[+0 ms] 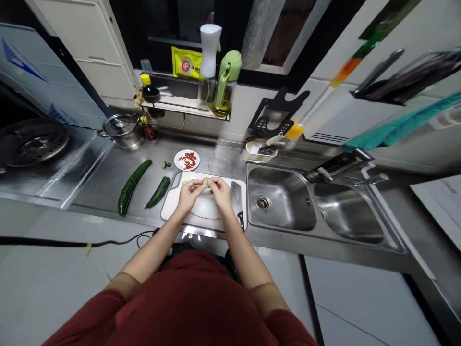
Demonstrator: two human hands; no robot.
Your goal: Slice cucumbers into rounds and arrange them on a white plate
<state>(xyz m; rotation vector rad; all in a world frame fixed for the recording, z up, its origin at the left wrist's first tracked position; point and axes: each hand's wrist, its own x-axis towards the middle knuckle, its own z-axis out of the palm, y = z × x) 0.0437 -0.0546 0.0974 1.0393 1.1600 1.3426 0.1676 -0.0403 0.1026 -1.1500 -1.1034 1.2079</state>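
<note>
Over a white plate [205,209] on the cutting board [171,204], both my hands are close together. The fingers of my right hand [219,190] pinch a pale green cucumber slice [205,182]. My left hand [188,194] is closed beside it, fingertips pressed together; what they hold is too small to make out. Another pale green piece [185,183] shows behind my left fingers. A knife [236,199] lies on the board's right side, its black handle toward me. Left of the board are a cut cucumber [158,192] and a whole one [133,187].
Behind the board sit a small plate [187,160] of red pieces and green cucumber ends [166,165]. A lidded pot [124,132] stands at the back left. The double sink [281,197] is on the right, and a bottle shelf [185,106] hangs above the counter.
</note>
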